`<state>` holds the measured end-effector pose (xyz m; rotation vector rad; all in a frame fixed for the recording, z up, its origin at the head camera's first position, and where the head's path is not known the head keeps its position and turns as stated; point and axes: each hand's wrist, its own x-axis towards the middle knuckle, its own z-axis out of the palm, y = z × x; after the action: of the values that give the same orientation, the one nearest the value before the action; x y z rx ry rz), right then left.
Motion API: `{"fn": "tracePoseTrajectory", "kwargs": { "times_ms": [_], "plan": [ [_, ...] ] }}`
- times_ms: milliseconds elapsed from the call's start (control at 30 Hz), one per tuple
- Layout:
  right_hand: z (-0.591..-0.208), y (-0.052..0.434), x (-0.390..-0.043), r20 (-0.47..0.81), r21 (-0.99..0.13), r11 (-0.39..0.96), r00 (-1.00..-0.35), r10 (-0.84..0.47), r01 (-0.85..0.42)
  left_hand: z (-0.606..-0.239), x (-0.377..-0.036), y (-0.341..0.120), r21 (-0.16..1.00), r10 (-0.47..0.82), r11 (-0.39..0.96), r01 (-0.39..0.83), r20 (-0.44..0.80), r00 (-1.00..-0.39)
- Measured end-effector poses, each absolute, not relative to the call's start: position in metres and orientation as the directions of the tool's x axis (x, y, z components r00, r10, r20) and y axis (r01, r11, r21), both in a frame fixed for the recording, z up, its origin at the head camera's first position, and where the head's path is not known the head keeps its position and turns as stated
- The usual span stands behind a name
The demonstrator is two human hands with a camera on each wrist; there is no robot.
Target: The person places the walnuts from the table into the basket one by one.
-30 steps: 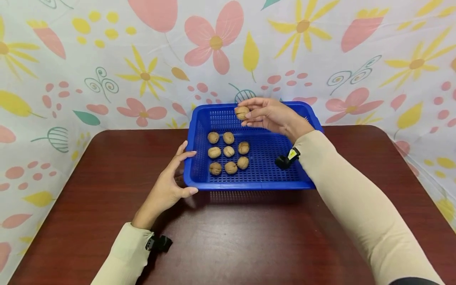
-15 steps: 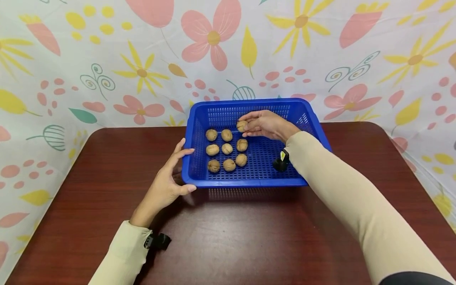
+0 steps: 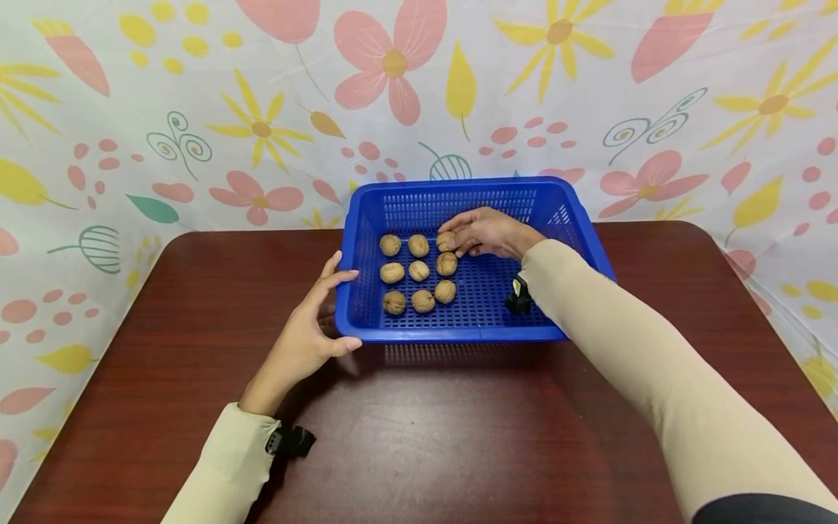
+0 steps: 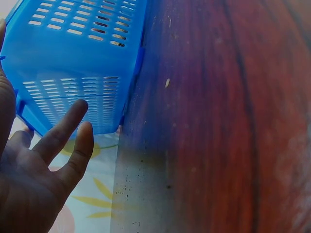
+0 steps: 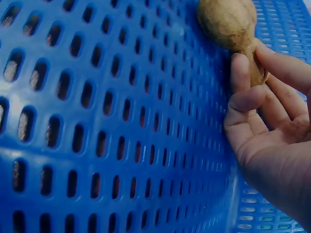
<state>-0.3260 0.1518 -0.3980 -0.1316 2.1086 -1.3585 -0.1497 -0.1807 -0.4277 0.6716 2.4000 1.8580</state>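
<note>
A blue slotted plastic basket [image 3: 569,218] stands on a dark wooden table [image 3: 458,437]. Several walnuts lie inside it in three short rows, such as one walnut [image 3: 419,271] in the middle. My right hand [image 3: 453,241] reaches in from the right and pinches the far-right walnut [image 3: 445,241] of the back row, low on the basket floor. In the right wrist view the right hand [image 5: 252,57] has its fingertips round a walnut [image 5: 227,22] above the basket floor [image 5: 97,121]. My left hand [image 3: 343,311] rests with straight fingers against the basket's near left corner; the left hand's fingers [image 4: 73,131] lie beside the basket wall [image 4: 77,48].
A flowered cloth backdrop [image 3: 196,109] rises close behind the basket and wraps both sides of the table. The table's rounded edges lie near it on the left and right. Bare tabletop [image 3: 425,437] spreads in front of the basket.
My right hand has come down from above the basket's back rim with the walnut, to the end of the back row. The left hand has stayed at the corner.
</note>
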Motion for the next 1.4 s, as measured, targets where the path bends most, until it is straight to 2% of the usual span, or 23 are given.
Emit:
{"fn": "tracePoseTrajectory", "kwargs": {
  "times_ms": [700,1400],
  "plan": [
    [-0.395,0.149,-0.323,-0.442,-0.837,0.494,-0.823,-0.355,0.236,-0.427,-0.15,-0.181,0.93,0.353,0.191,0.314,0.233,-0.906],
    [-0.379,0.154,-0.322,-0.359,-0.868,0.466,-0.863,-0.354,0.17,-0.429,-0.149,-0.181,0.923,0.359,0.215,0.318,0.228,-0.905]
  ]
}}
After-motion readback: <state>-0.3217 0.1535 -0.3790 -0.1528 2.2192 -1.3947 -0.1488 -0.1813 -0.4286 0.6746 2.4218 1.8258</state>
